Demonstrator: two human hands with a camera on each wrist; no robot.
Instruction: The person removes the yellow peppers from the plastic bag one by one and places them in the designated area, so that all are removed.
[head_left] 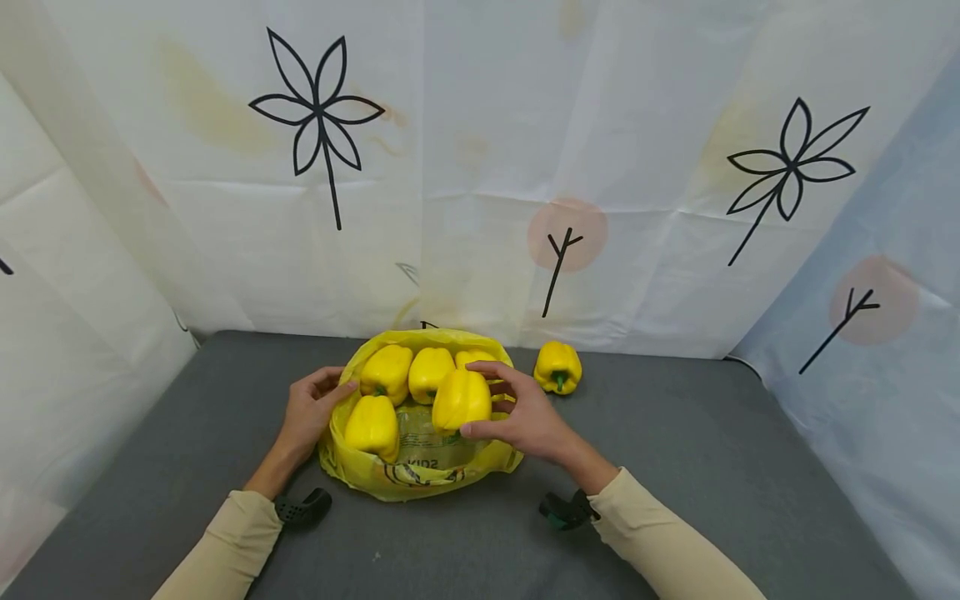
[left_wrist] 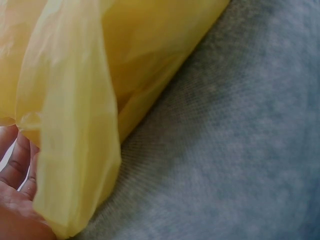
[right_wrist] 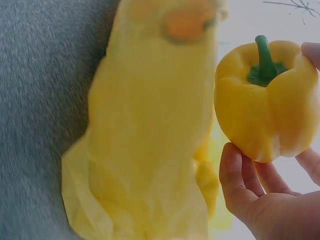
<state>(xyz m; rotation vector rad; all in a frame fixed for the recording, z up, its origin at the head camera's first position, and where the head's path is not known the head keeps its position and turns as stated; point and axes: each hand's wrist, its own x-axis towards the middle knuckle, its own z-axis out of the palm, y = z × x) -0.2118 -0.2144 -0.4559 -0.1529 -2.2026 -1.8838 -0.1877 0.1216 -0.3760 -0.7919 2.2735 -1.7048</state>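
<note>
The right hand (head_left: 528, 412) has its grip around a yellow pepper (head_left: 461, 402), above the right part of the yellow bag (head_left: 420, 485); the left hand (head_left: 306, 412) pinches the bag's left rim. The pepper should be light, firm, slightly slippery; better to hold its wide sides.

Dk grey surface (head_left: 720, 475) in front of me, running back to a white backdrop cloth (head_left: 480, 108) w/ faint yellow smudges. On it I see a blk outline flower (head_left: 318, 108) upper L, a 2nd flower (head_left: 791, 167) upper R, and btwn them, lower, a pink disc (head_left: 585, 250) w/ blk twig. Another disc (head_left: 879, 275) + twig on the bluish R side cloth (head_left: 900, 433). White L side cloth (head_left: 75, 283) too. Thin dk cord (head_left: 744, 362) nr surface's far R corner.
</note>
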